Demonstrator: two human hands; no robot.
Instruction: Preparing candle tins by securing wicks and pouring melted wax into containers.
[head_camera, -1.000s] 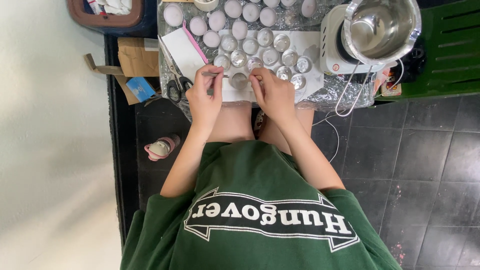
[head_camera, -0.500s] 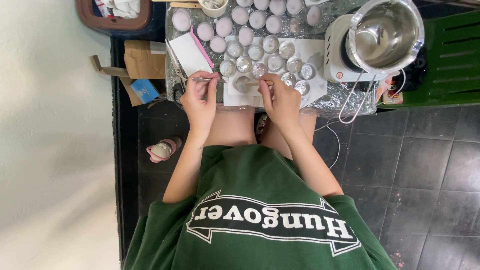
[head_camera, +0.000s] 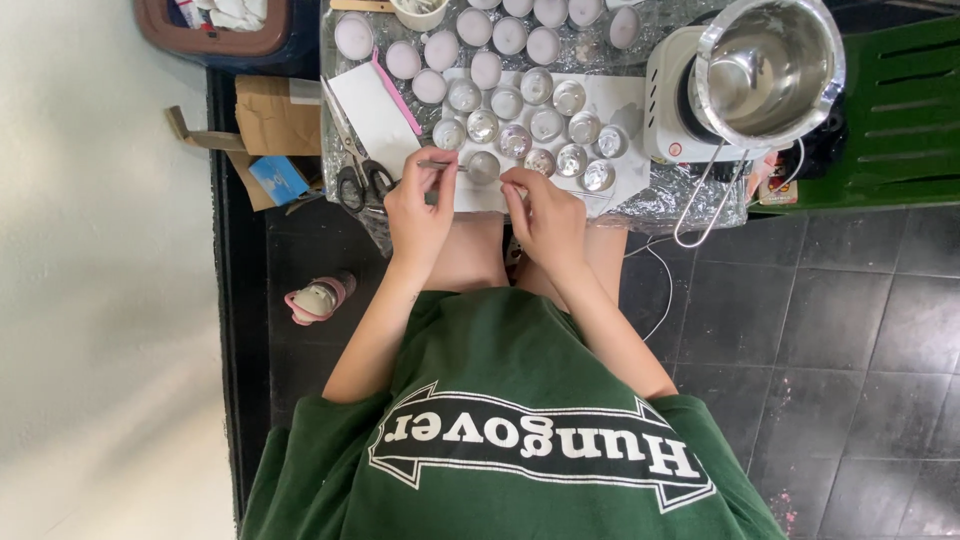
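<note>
Tweezers (head_camera: 443, 165) pinched in left hand (head_camera: 420, 205), long axis running roughly level across the view, tips pointing toward the small empty metal cup (head_camera: 483, 167) just past them, at or nearly touching its rim; cannot tell which. Left grip closed tight on the tool, thumb and forefinger near its middle. Right hand (head_camera: 548, 215) close beside, fingers curled, fingertips (head_camera: 512, 180) drawn together just beside that same cup; whether anything is pinched there cannot be told, too small. Cup sitting at near edge of foil-covered desk (head_camera: 660, 205), on a white sheet (head_camera: 630, 175), in front of rows of more small metal cups (head_camera: 545, 125), some shiny and empty. Farther back, round cups filled with pale wax (head_camera: 487, 68), in loose rows. Scissors (head_camera: 355, 170) lying to the left hand's outer side, handles toward the person, blades pointing away. White card (head_camera: 375, 115) with a pink strip (head_camera: 398, 95) along its edge just beyond the scissors. Steel pouring pot (head_camera: 765, 65) standing on a small white hotplate (head_camera: 670, 100) at the right end of desk, well apart from the hands, wire handle (head_camera: 700, 200) hanging over the edge. Green shirt (head_camera: 500, 430) filling lower view. Dark tiled floor (head_camera: 860, 330) around; small pink bottle (head_camera: 318, 298) lying on floor near left elbow.
</note>
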